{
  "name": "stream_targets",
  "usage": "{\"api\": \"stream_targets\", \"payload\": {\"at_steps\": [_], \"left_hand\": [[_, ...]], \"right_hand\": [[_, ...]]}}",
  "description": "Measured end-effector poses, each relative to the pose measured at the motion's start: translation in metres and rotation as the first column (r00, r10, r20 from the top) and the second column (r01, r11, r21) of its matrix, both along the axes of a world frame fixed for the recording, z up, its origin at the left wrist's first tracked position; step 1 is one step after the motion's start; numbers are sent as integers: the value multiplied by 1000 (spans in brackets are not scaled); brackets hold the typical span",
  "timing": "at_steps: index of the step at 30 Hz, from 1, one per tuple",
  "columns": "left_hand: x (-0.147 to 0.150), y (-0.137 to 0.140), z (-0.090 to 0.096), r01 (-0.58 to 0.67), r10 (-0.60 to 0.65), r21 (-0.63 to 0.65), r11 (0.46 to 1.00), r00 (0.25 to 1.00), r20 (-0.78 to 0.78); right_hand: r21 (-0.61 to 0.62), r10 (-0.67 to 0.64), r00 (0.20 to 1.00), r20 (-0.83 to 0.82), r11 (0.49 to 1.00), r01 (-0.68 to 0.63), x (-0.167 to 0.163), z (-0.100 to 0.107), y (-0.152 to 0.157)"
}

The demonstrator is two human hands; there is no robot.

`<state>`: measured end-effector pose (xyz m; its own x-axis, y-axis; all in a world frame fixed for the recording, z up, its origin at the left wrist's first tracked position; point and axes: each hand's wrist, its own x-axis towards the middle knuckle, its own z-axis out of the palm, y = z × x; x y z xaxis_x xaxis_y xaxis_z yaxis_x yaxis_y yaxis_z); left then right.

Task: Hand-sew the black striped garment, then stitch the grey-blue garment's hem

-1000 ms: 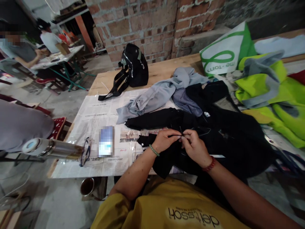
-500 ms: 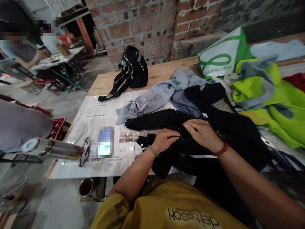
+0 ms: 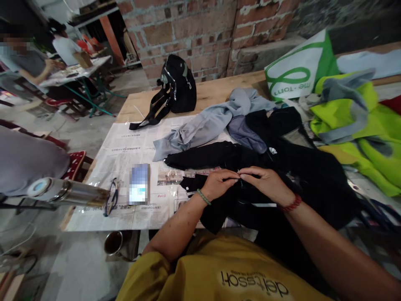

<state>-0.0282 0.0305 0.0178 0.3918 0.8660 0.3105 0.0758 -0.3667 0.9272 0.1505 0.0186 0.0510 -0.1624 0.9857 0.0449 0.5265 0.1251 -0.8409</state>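
Both hands are at work over the black garment (image 3: pixel 319 179), which lies spread across the near right part of the table (image 3: pixel 209 93). The left hand (image 3: pixel 218 184) is closed to a pinch, thumb against forefinger, with the other fingers bent in behind; a green bracelet (image 3: pixel 204 197) is on its wrist. The right hand (image 3: pixel 266 182) is likewise pinched, back upward, a red bracelet (image 3: pixel 292 203) at the wrist. The fingertips of the two hands meet on a thin, pale sliver (image 3: pixel 238 171), upright between them and just above the garment. Whether cloth is also caught in the pinch cannot be determined.

Beyond the garment lies a crumpled grey cloth (image 3: pixel 197 129), partly touching it. A black backpack (image 3: pixel 180 85) stands farther back, its straps trailing onto the newspaper (image 3: pixel 115 163) that covers the left of the table. On that paper are a phone (image 3: pixel 138 184), screen obscured, and a pair of glasses (image 3: pixel 110 196), beside a steel flask (image 3: pixel 69 192) at the left. To the right are a yellow-green garment (image 3: pixel 382 125) and, behind it, a white and green bag (image 3: pixel 294 75). A mug (image 3: pixel 113 242) is seen below the table's near edge. Two people sit at another table (image 3: pixel 70 75), far left.
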Motion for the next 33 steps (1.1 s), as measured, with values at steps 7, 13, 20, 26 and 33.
{"api": "stream_targets", "payload": {"at_steps": [7, 13, 20, 26, 33], "left_hand": [[1, 0, -2, -12, 12, -4, 1000, 1000, -21], [-1, 1, 0, -23, 23, 12, 1000, 999, -47], [-1, 1, 2, -90, 83, -39, 995, 983, -162], [-4, 0, 7, -38, 30, -49, 998, 988, -151], [-3, -1, 4, -47, 43, -25, 999, 990, -134]], "right_hand": [[-64, -11, 995, -98, 998, 4, -1, -1, -4], [59, -53, 997, -55, 997, 56, -4, -4, -4], [121, -86, 995, 53, 989, 80, -7, -5, -3], [-103, -206, 926, -318, 978, 182, -10, -2, 5], [-159, -147, 953, -266, 981, 107, -17, -2, 4]]}}
